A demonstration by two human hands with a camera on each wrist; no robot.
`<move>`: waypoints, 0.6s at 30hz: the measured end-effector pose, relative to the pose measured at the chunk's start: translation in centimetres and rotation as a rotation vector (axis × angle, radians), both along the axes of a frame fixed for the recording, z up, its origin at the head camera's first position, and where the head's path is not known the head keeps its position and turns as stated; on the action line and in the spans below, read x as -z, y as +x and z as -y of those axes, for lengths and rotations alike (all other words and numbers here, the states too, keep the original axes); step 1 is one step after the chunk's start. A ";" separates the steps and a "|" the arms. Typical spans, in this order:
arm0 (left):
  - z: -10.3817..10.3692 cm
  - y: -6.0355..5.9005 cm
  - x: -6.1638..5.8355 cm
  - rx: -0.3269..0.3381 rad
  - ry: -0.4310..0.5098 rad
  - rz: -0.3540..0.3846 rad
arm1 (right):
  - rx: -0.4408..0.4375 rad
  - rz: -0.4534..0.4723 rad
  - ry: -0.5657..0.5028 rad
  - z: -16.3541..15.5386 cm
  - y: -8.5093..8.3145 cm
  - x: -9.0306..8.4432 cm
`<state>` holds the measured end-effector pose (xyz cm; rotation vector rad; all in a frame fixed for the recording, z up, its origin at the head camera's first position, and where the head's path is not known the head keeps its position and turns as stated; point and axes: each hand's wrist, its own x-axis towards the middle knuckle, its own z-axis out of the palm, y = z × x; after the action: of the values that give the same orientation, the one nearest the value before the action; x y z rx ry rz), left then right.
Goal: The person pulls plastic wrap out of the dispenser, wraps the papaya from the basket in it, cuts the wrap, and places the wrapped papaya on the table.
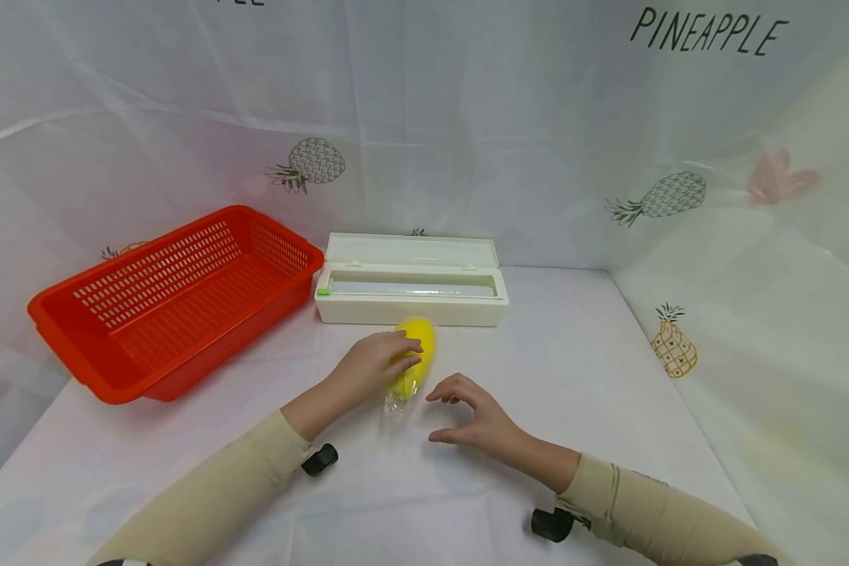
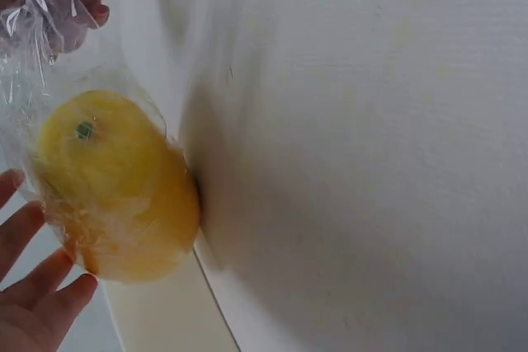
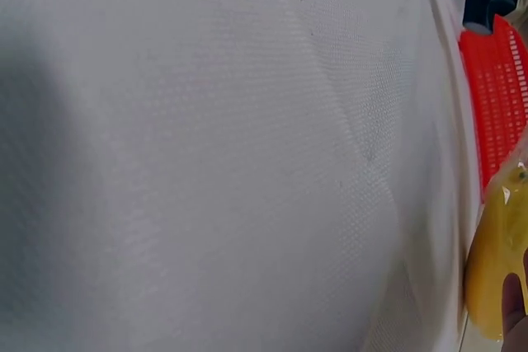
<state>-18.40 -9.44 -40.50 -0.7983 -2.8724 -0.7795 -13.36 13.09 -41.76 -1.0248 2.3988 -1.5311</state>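
Observation:
A yellow mango-like fruit (image 1: 417, 358) lies wrapped in clear plastic film on the white cloth. Loose film (image 1: 398, 401) gathers at its near end, crinkled and bunched. My left hand (image 1: 378, 360) touches the fruit from the left, and in the left wrist view its fairly straight fingers (image 2: 37, 286) reach the fruit's side. Apart from the fruit, on its right, my right hand (image 1: 470, 413) hovers with thumb and bent fingers spread and nothing between them. The right wrist view catches only part of the wrapped fruit (image 3: 495, 257), with a finger in front of it.
Just behind the fruit stands a white cling film dispenser (image 1: 410, 313), its lid (image 1: 410, 250) raised and a roll inside. On the left sits a red plastic basket (image 1: 233, 334). A pineapple-print curtain (image 1: 467, 141) hangs at the back and right.

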 end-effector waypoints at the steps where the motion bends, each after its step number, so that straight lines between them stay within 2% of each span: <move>1: 0.1 0.1 0.0 0.002 -0.013 0.027 | -0.005 -0.030 -0.006 -0.1 -0.3 0.6; 5: 0.9 0.6 -0.3 0.042 -0.033 0.107 | -0.015 -0.162 -0.048 -0.1 -1.4 3.1; 11: 1.6 0.9 -0.8 0.092 0.000 0.190 | 0.007 -0.298 -0.037 1.1 -1.9 3.5; 18: 1.8 0.8 -1.0 0.159 0.052 0.245 | 0.029 -0.499 -0.036 1.6 -2.6 3.8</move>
<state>-17.58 -11.26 -39.50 -0.9992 -3.0107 -1.0327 -15.98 11.54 -45.55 -1.5417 2.7111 -1.4681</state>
